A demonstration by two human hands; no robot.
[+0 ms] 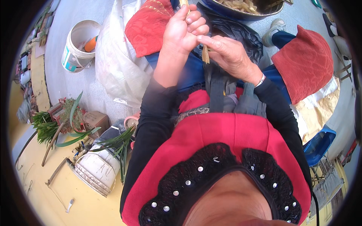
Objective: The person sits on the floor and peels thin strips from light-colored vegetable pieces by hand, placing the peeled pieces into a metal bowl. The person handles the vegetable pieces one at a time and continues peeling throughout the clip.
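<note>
A pale, dry strip of plant leaf, perhaps husk (206, 55), runs through the curled fingers of my left hand (183, 32). Its upper end sticks out past the fist at the top of the view, and its ragged lower end hangs below. My right hand (230, 55) is against the heel of my left palm, its thumb lying across the strip and its other fingers beside the lower end. Part of that grip is hidden. Beyond my hands, a dark blue basin (237, 14) contains several similar pale strips (240, 5).
Black plastic sheeting (240, 36) lies between my knees, which wear red cloth covers (306, 66). A white translucent sack (118, 65) stands at the left, beside a white bucket (69, 56) with an orange-handled item. Potted plants (45, 127) and a blue plastic container (319, 149) flank me.
</note>
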